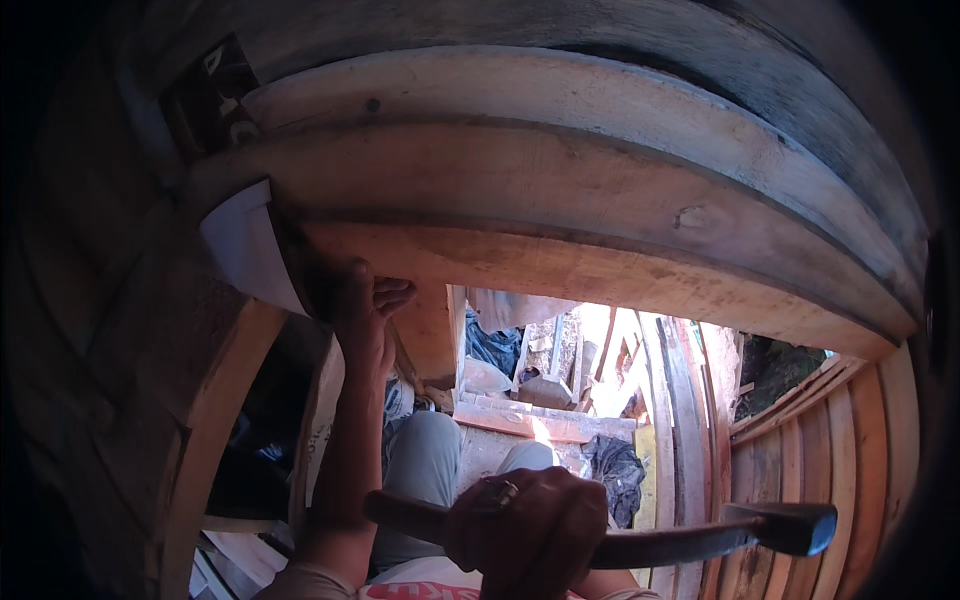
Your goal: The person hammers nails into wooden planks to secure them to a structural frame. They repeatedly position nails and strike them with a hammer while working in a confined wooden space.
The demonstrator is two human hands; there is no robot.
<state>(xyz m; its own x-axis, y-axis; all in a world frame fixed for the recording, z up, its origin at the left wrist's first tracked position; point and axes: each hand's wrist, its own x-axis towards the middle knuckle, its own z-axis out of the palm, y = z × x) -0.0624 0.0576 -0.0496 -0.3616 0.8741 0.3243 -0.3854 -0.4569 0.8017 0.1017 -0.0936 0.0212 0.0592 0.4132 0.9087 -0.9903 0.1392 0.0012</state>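
My right hand [527, 525] is closed round the handle of a hammer [700, 541], held sideways low in front of my body, its dark metal head at the right. A ring shows on that hand. My left arm reaches up to the underside of a thick wooden beam [560, 265]. There my left hand [372, 305] rests with its thumb up and its fingers stretched to the right, apart from the thumb. Close beside its wrist side hangs a bent white sheet [252, 243]. Deep shadow hides where the sheet and the hand meet.
Rough planks [800, 490] line the right side, and more boards [450, 90] run overhead. A dark printed panel [210, 95] is at the upper left. Below, past my knees [424, 460], lie a black plastic bag [614, 478] and timber offcuts [545, 391]. An upright post [222, 420] stands at left.
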